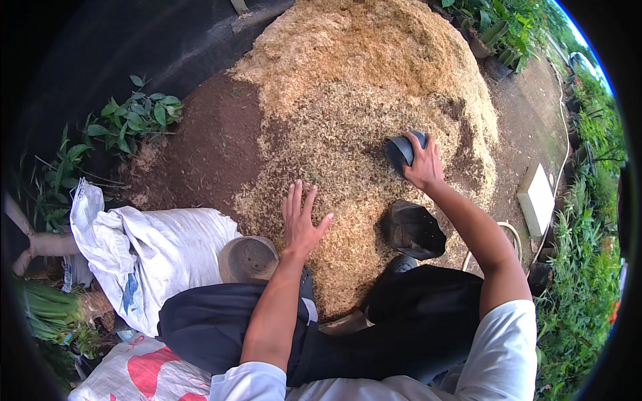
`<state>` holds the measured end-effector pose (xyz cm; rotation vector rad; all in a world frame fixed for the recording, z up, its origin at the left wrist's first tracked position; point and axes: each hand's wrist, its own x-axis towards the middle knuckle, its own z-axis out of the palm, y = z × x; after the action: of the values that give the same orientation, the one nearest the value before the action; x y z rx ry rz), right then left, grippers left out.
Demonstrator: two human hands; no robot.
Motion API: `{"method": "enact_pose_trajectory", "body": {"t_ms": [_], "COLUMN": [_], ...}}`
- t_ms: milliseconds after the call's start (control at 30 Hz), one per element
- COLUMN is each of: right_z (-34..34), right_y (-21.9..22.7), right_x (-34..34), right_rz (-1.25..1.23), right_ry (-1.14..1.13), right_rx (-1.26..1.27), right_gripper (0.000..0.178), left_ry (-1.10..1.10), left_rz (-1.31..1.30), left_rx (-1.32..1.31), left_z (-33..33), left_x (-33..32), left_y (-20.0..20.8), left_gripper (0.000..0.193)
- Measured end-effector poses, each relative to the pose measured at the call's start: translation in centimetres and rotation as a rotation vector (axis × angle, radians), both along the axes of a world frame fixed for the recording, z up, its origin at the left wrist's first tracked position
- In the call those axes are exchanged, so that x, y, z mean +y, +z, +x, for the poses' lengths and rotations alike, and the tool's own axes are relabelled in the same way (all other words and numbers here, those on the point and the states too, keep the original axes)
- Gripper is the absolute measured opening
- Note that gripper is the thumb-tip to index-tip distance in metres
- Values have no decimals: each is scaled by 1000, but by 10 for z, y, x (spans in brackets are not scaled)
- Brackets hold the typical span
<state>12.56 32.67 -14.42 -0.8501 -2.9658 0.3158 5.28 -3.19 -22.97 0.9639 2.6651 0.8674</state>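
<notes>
My right hand [425,166] grips a small black plastic pot [400,151] and presses it into a big heap of tan husk and sawdust [361,87]. My left hand [301,219] lies flat and open on the near slope of the heap, fingers spread. A black nursery bag [413,230], limp and open, sits on the husk just below my right hand, beside my right forearm. My dark trousers fill the lower middle of the view.
A round grey pot [247,259] sits by my left knee. White woven sacks [150,250] lie at the left, with leafy plants [134,120] beyond. Reddish-brown soil [214,147] borders the heap. A white block [536,198] and hose [562,167] lie right, near potted plants [495,40].
</notes>
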Motion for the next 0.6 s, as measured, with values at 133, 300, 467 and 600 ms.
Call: {"method": "enact_pose_trajectory", "body": {"t_ms": [133,300,467,600], "right_z": [25,6,-96,-177], "right_y": [-26,-15,1,-19], "right_x": [12,20,-10,-56], "right_rz": [-186,70,-205,-136], "right_ry": [-127,-19,275,5], "right_rx": [21,229,201,8], "right_gripper": [92,79,81,88], "left_ry": [218,366,354,345], "left_rz": [84,246,206,247], "left_rx": [-53,11,1,-255], "left_z": [-22,-57,-126,-172], "left_x": [9,12,30,75], "left_y": [-16,-26,-16,-5], "left_gripper": [74,65,75,84]}}
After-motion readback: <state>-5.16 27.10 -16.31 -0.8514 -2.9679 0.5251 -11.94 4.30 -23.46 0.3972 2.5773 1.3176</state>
